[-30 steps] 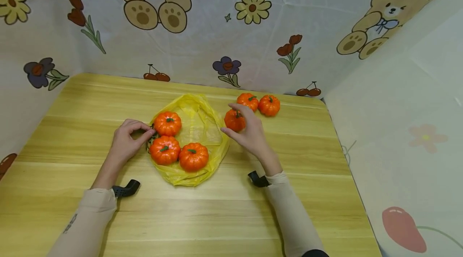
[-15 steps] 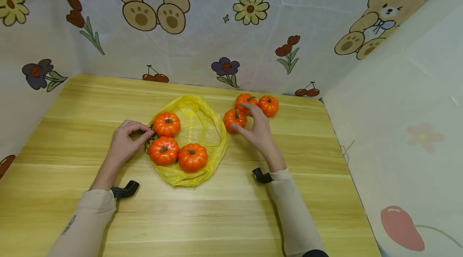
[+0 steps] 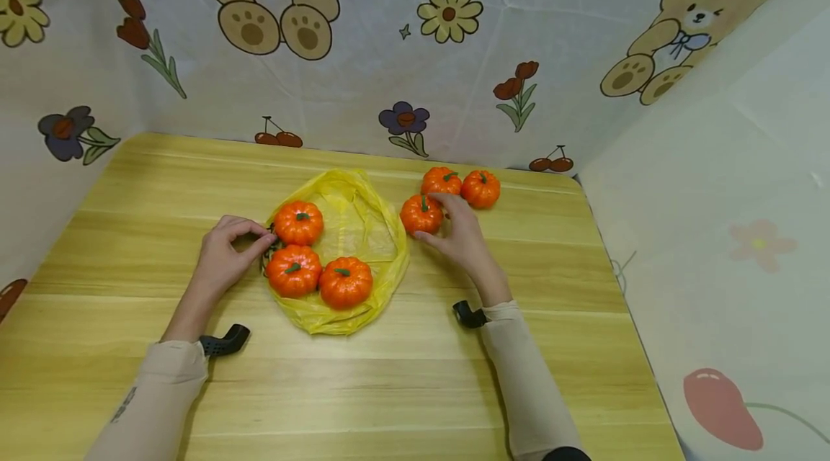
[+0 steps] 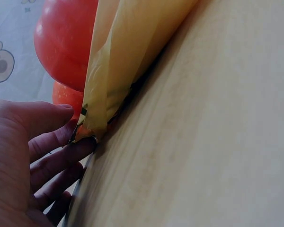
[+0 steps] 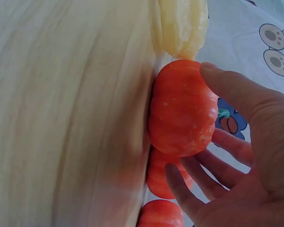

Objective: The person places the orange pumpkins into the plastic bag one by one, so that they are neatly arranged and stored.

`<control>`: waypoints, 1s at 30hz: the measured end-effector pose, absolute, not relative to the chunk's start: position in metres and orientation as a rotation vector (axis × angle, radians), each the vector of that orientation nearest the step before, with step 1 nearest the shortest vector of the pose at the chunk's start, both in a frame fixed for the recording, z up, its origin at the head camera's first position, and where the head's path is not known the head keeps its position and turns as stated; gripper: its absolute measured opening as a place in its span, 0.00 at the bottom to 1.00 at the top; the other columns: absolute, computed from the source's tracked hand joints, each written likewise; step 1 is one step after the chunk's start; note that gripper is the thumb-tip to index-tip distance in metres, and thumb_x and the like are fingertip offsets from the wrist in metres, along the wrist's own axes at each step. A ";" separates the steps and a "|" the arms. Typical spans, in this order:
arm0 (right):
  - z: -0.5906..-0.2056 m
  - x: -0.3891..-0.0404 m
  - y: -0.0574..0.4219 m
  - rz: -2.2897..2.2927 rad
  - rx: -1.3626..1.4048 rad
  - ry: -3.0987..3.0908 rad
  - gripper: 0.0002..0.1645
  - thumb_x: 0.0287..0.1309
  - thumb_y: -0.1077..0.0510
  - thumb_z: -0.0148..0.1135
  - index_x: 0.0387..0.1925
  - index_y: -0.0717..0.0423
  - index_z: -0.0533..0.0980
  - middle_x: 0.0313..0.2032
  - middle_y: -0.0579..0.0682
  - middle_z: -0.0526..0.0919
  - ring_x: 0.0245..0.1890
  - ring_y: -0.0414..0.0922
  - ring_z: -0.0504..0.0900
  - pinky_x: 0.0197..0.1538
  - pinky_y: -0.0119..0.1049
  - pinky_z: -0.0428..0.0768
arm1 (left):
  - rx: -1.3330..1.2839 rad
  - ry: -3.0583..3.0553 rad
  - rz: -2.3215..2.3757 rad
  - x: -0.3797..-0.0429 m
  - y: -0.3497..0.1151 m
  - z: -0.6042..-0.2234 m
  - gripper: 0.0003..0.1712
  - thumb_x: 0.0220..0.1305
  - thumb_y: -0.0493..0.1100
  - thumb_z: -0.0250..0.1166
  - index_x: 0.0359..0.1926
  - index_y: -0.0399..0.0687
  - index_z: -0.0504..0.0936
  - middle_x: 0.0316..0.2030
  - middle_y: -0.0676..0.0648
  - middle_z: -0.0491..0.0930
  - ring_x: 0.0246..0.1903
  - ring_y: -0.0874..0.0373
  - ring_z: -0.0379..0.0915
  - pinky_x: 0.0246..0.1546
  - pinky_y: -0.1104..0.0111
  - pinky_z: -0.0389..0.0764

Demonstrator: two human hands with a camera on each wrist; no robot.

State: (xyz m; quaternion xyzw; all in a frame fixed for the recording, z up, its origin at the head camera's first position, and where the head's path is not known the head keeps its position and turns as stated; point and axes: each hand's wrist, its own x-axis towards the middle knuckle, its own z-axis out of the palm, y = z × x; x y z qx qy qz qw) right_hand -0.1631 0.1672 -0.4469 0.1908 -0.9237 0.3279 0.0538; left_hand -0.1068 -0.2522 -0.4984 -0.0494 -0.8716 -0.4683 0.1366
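pumpkin (image 3: 418, 217): resting on wood-grain table (image 3: 337, 396), just beside yellow bag (image 3: 390, 281). right hand (image 3: 463, 239): thumb and fingers curved round this pumpkin. left hand (image 3: 223, 252): pinching bag edge. table surface: pale yellow, streaked grain, soft sheen. behind: creased white cloth (image 3: 363, 72), printed bears (image 3: 681, 39), flowers (image 3: 449, 13), cherries (image 3: 279, 139).
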 end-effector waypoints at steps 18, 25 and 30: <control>-0.463 -0.165 0.169 1.123 0.454 -2.882 0.52 0.52 0.54 0.84 0.74 0.57 0.66 0.68 0.59 0.75 0.65 0.55 0.77 0.71 0.52 0.73 | -0.145 -2.527 -1.354 -0.106 -0.252 -0.498 0.06 0.66 0.40 0.76 0.35 0.41 0.89 0.41 0.42 0.87 0.46 0.71 0.67 0.52 0.77 0.65; -0.463 -0.166 0.170 1.095 0.461 -2.883 0.50 0.52 0.58 0.83 0.73 0.58 0.67 0.67 0.60 0.76 0.66 0.57 0.76 0.72 0.53 0.72 | -0.136 -2.527 -1.366 -0.106 -0.251 -0.497 0.07 0.66 0.41 0.76 0.36 0.41 0.89 0.41 0.42 0.86 0.46 0.73 0.67 0.52 0.78 0.65; -0.462 -0.166 0.170 1.060 0.462 -2.888 0.49 0.51 0.58 0.83 0.71 0.60 0.68 0.65 0.60 0.78 0.66 0.56 0.76 0.72 0.52 0.72 | -0.129 -2.530 -1.367 -0.105 -0.251 -0.497 0.07 0.66 0.41 0.75 0.36 0.40 0.89 0.41 0.42 0.85 0.46 0.74 0.67 0.52 0.78 0.65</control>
